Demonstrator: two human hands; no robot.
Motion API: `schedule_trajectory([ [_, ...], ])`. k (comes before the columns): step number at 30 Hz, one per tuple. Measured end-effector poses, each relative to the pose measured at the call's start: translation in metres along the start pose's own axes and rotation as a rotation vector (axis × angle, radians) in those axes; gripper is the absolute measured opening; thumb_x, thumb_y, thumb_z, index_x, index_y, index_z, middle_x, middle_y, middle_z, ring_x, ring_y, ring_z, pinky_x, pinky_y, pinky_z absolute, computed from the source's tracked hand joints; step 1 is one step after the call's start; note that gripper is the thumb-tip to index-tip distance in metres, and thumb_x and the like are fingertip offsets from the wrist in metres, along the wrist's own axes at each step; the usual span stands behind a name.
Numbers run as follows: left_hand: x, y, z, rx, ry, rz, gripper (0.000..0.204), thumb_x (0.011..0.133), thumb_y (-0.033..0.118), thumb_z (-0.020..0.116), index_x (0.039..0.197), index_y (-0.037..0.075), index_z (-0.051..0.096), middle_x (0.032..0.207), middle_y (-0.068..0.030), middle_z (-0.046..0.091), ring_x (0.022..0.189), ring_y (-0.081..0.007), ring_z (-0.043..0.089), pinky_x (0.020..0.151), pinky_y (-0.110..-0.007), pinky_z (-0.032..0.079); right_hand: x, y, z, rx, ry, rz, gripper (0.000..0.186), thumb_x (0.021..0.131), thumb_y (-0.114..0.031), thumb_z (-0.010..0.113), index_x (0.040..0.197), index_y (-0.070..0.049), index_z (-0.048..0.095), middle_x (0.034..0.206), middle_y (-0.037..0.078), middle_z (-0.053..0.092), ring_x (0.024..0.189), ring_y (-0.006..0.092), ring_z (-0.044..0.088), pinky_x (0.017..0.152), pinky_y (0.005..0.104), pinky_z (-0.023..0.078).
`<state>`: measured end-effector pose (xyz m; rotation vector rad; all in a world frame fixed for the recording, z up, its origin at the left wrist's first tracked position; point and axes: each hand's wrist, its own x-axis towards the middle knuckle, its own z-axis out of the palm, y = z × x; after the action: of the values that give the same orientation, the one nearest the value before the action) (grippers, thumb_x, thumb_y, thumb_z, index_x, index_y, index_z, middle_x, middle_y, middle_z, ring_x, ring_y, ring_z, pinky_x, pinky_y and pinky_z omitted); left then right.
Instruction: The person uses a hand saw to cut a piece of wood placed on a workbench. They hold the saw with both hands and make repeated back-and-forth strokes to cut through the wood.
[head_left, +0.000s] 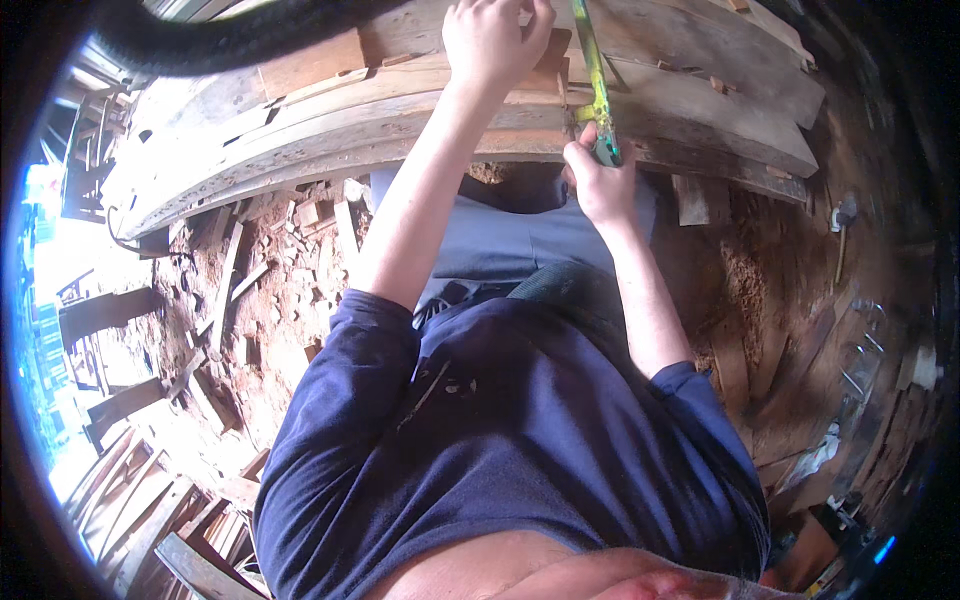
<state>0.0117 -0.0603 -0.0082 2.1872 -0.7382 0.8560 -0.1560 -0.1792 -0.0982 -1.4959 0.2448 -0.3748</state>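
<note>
My right hand point(603, 188) is closed around the dark green handle of a hand tool with a long, yellow-green painted bar point(592, 65). The bar runs away from me over the planks, and a short stub juts from its left side. Its far end is cut off by the top of the picture. My left hand point(496, 38) is over the boards to the left of the tool, fingers curled and partly out of the picture. Beside it a reddish-brown wood piece point(550, 72) lies on the planks. What the left fingers hold is hidden.
Long, rough planks point(720, 125) form a bench across the front, with wood scraps on top. Wood offcuts point(228, 285) and chips litter the floor at left. Stacked strips point(130, 500) stand at lower left. A dark, curved band point(240, 45) crosses the upper left.
</note>
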Motion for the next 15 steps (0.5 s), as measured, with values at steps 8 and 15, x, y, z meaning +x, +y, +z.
schedule_trajectory([
  [8, -0.019, -0.023, 0.044, 0.176, 0.090, 0.067, 0.043, 0.095, 0.026, 0.063, 0.054, 0.011, 0.063, 0.057, -0.0133, 0.066, 0.048, -0.0350, 0.065, 0.051, -0.047, 0.054, 0.007, -0.021, 0.002, -0.056, -0.015, -0.024, 0.018, 0.088, -0.009, 0.070, 0.073, -0.006, 0.059, 0.057, 0.000, 0.059, 0.053, 0.0100, 0.056, 0.053, 0.0321, 0.043],
  [15, -0.004, -0.026, 0.050, 0.201, 0.067, -0.018, 0.050, 0.097, 0.031, 0.059, 0.053, 0.009, 0.065, 0.056, -0.0162, 0.066, 0.050, -0.0378, 0.066, 0.054, -0.050, 0.055, -0.015, -0.025, 0.005, -0.112, 0.002, 0.018, 0.018, 0.088, -0.009, 0.071, 0.077, -0.008, 0.057, 0.062, -0.002, 0.058, 0.057, 0.0071, 0.053, 0.056, 0.0302, 0.042],
])
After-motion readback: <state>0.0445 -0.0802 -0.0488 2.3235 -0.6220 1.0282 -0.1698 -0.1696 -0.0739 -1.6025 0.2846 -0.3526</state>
